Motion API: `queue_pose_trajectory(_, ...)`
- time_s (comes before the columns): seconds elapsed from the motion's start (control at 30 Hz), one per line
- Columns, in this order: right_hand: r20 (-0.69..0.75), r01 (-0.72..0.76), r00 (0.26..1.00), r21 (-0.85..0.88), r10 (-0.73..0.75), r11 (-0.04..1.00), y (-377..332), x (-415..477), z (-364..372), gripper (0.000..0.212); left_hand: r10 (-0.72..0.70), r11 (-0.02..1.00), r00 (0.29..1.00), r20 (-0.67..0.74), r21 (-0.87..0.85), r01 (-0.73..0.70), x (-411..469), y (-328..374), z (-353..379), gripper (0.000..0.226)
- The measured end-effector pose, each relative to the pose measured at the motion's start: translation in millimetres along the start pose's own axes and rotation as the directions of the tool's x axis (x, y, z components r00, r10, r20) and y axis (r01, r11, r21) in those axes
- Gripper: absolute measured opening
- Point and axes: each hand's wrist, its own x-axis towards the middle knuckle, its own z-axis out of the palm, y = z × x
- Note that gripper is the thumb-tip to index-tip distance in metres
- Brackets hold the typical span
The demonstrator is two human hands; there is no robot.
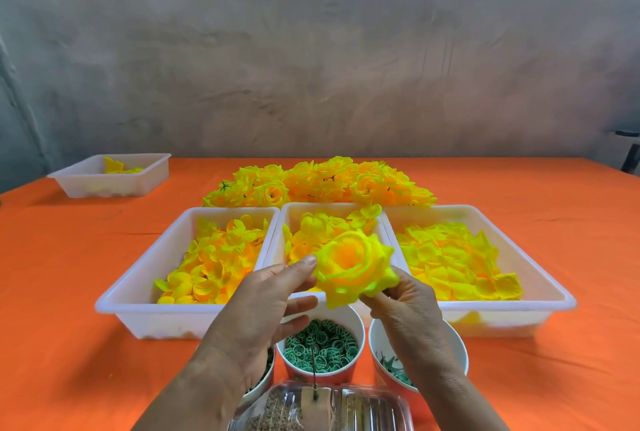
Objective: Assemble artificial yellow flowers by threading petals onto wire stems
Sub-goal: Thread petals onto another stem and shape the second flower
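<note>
Orange table point(69, 292) filling the lower frame. Three white trays point(156, 321) of loose petals lying across the middle. Left hand point(263, 302) pinching the flower point(356, 264) at its left rim, centre frame, while right hand point(408, 309) is gripping its underside. Stem hidden. Likely seating the layers: keep the base held firm and press the petals evenly.
</note>
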Motion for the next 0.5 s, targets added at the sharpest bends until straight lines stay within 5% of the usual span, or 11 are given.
queue_pose_trajectory(0.17,-0.026,0.015,1.0,0.001,-0.015,1.0,-1.8,0.8,3.0,0.029,-0.047,0.999,0.997,0.065,-0.02,0.049,-4.8,-5.1,2.6,0.051)
queue_pose_trajectory(0.5,-0.051,0.059,0.997,-0.005,-0.059,0.998,-1.0,-1.9,3.0,0.035,-0.054,0.999,0.996,0.065,0.0,0.054,0.8,-12.5,-0.3,0.007)
